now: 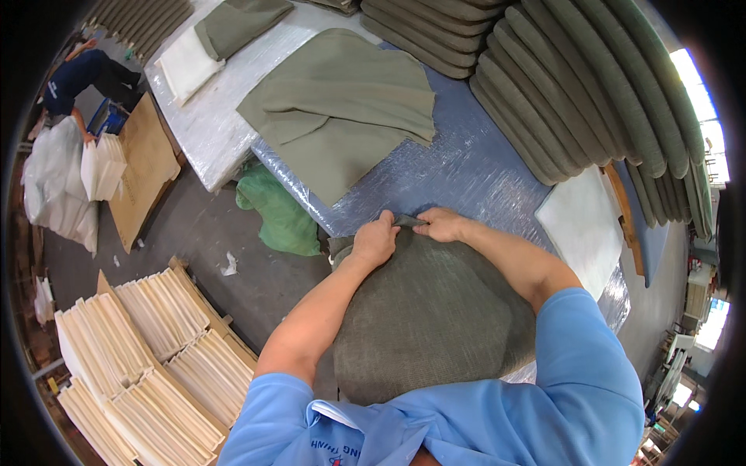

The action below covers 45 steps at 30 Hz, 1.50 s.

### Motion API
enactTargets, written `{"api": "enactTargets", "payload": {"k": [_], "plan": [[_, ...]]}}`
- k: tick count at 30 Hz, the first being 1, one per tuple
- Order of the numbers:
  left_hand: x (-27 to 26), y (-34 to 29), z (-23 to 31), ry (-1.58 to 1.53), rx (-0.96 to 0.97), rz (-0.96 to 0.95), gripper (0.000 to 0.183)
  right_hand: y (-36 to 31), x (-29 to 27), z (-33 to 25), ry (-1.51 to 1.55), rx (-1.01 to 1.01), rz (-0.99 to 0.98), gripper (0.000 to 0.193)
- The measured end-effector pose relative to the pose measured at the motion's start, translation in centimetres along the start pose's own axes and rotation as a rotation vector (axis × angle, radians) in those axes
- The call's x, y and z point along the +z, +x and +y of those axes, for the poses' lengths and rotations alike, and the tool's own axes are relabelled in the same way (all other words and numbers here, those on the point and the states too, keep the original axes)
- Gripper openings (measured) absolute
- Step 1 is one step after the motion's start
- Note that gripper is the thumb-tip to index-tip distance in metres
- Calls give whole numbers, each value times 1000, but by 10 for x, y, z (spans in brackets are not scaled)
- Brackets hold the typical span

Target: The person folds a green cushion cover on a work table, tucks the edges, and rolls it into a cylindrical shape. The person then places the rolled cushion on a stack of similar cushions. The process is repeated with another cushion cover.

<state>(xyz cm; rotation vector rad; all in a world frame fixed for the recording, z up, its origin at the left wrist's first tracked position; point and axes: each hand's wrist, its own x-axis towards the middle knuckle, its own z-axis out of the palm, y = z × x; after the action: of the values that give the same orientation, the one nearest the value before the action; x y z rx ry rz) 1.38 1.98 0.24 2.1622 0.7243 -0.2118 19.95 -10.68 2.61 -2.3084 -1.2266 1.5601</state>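
Note:
A grey-green fabric cushion cover [435, 311] lies against my body, filled out and rounded. Both hands pinch its far edge at the table's near side. My left hand [377, 239] is closed on the edge, and my right hand [444, 225] grips the same edge a short way to the right. A narrow folded strip of the fabric shows between the two. What fills the cover is mostly hidden. Beyond my hands, a loose piece of olive fabric [350, 101] is spread on the blue, plastic-wrapped table [458, 147].
Stacked grey-green cushions [567, 85] rise at the far right. A white pad [583, 225] lies right of my arm. Left are a green bag [276, 210], stacks of cream foam pads [148, 349] and a cardboard sheet [144, 167]. Another person [85, 81] bends at far left.

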Motion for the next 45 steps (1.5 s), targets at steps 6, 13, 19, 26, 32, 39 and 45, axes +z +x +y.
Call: {"api": "enactTargets", "payload": {"k": [6, 13, 19, 26, 32, 39, 45], "plan": [[9, 6, -2, 13, 35, -51, 52, -1, 13, -11, -113, 9, 87, 56], [9, 23, -6, 179, 142, -21, 45, 13, 25, -8, -230, -45, 246, 53], [19, 43, -25, 151, 31, 19, 42, 39, 23, -5, -259, -87, 256, 44], [7, 44, -12, 206, -12, -102, 56, 36, 17, -3, -295, -92, 232, 41], [-29, 21, 8, 162, 11, -463, 64, -1, -24, 18, -99, -65, -77, 58], [5, 6, -3, 147, 60, -141, 45, -7, -5, 33, -229, -133, 10, 55], [20, 22, -18, 241, 93, -25, 42, 16, 4, 43, -349, -229, 129, 56]]}}
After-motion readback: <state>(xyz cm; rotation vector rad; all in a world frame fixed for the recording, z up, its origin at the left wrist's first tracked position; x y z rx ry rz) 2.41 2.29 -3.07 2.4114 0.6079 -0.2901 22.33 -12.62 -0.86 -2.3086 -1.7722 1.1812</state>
